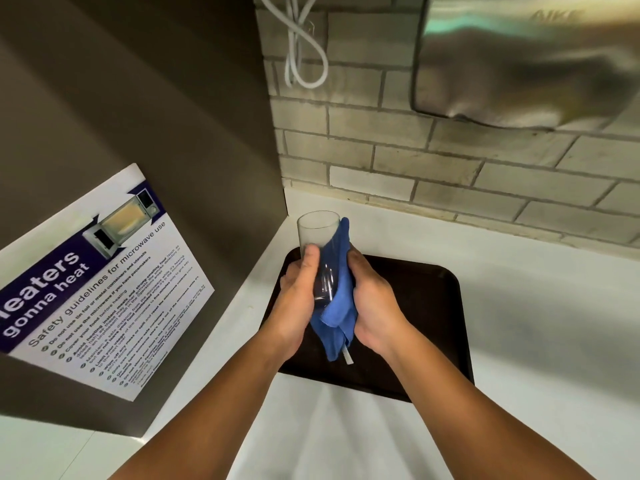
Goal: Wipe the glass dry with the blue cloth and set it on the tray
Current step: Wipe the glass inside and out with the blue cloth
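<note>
Head camera looks down at a clear glass (318, 237) held up in the air above a dark tray (429, 306). It is tall and straight, its open top points up and a little away, and it does not touch the tray. The left hand (298, 296) is wrapped around the lower part of the glass, with the thumb pressed on the near side. A blue cloth (337, 306) is pushed against the right side of the glass, from near the rim down past the bottom. The right hand (372, 299) is closed on the cloth and presses it to the glass. The loose end of the cloth hangs down between the two wrists, and a small white tag sticks out at its bottom. The tray is flat, with round corners, and lies on a white counter (519, 289) close to the corner of the walls. Behind the counter is a wall of pale bricks (398, 161). A shiny metal box (526, 60) is fixed high on the bricks, and a white cord (304, 46) hangs in a loop beside it. On the left, a brown panel holds a poster (100, 285) about safe microwave use.
</note>
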